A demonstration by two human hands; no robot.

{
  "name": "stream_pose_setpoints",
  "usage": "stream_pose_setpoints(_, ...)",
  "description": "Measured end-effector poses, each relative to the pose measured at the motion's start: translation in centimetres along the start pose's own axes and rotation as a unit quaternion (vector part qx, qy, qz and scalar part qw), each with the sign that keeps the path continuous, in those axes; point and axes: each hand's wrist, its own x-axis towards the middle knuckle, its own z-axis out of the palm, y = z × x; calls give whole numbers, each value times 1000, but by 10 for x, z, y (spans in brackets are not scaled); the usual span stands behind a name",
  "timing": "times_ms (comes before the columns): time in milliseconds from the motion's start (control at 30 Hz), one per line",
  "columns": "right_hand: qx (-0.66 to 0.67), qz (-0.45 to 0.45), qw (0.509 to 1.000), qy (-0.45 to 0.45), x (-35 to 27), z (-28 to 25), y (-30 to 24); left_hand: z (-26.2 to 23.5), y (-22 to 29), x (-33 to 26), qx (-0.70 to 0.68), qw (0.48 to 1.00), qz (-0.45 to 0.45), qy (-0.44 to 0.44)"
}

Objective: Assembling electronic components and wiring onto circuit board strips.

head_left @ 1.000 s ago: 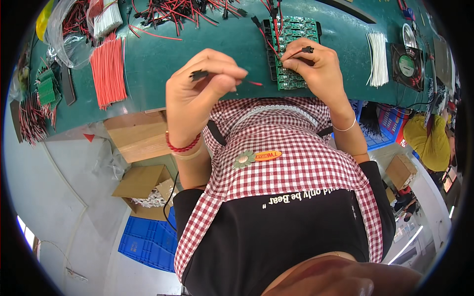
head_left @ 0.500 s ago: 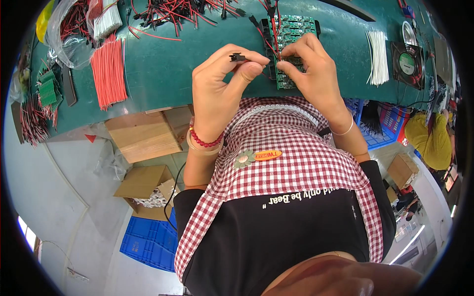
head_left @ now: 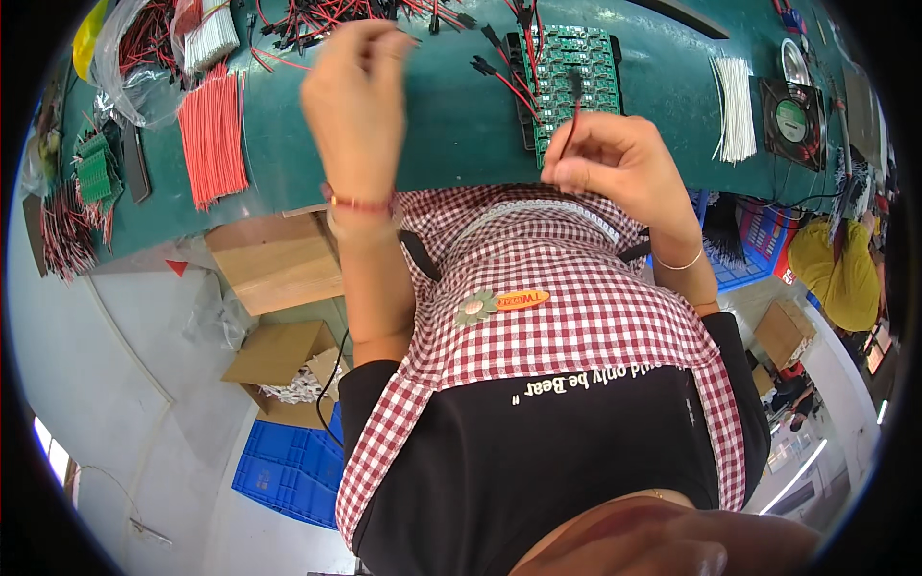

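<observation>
My right hand (head_left: 624, 168) is closed in a pinch on a red-and-black connector cable (head_left: 574, 125), just in front of the green circuit board panel (head_left: 591, 72). The cable's black plug end points up over the panel. Out to the left, my left hand (head_left: 355, 106) is raised over the bench beside a pile of red-and-black connector cables (head_left: 331, 19). Motion smears its fingers, so what they hold cannot be made out. Several cables with black plugs (head_left: 485, 67) run from the panel's left side and rest on the bench.
On the green bench (head_left: 451, 154), bundles of red wires (head_left: 213, 139) and white wires (head_left: 735, 110) lie left and right. A black fan (head_left: 792, 125) sits at the right. Small green boards (head_left: 96, 171) with wires lie far left. Below are cardboard boxes (head_left: 279, 355) and blue crates (head_left: 288, 470).
My left hand has let go of a black-plugged cable, now lying left of the panel, and moved left toward the cable pile. My right hand has drawn slightly nearer with a cable upright.
</observation>
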Motion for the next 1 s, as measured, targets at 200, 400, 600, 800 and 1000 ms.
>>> stream_pose_setpoints(200, -62, -91, 988, 110, 10, -6, 13, 2, -60, 15, 334, 941, -56, -2)
stream_pose_setpoints(400, -239, -209, 934, 166, 19, -5, 25, -20, -27, -1, 262, 950, -123, -119)
stream_pose_setpoints(600, -284, -225, 919, 153, 22, -7, 28, -39, -32, -28, -57, 976, -192, -81)
stream_pose_setpoints(800, -305, -232, 913, 142, 24, -9, 28, -40, -33, -47, -404, 857, -297, -121)
stream_pose_setpoints(1000, -338, -268, 891, 138, 27, -12, 30, -25, -41, -54, -711, 593, -352, -139)
